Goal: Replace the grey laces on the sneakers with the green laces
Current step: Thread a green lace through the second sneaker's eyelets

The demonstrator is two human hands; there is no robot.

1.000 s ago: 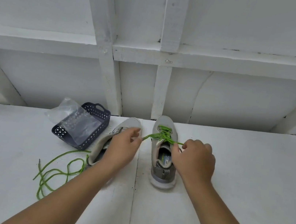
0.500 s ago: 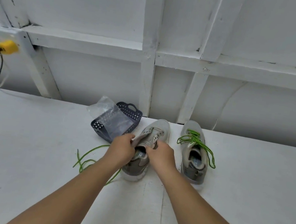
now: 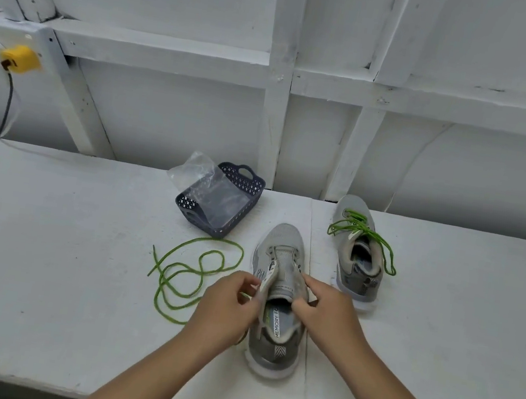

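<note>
**lacehead:** ok where's it at? One sneaker looks done. The far sneaker sits beyond and to the right of the right hand, already carrying a green lace, with ends trailing loose over its sides.

**solefix:** Yep, the other one's in play. Near sneaker sits right between both hands, toe pointing away from the person, heel toward them. No lace in its eyelets that I can see. Left hand is pinching the left eyelet flap at the collar, and right hand has fingers curled onto the tongue and right flap. So both are grasping the shoe, spreading the throat open.

**lacehead:** and the lace that goes in it?

**solefix:** Loose green lace is coiled on the table just out to the left of the left hand, with one stretch running under that wrist. One tip pokes out at the far-left end of the coil, the other I can't find. My guess: the left hand is the obvious one to let go and grab it, since the right would have to cross over the shoe.

**lacehead:** grey laces?

**solefix:** Can't spot them. There's a dark basket with a clear plastic bag beyond the left hand, contents unreadable.
</note>
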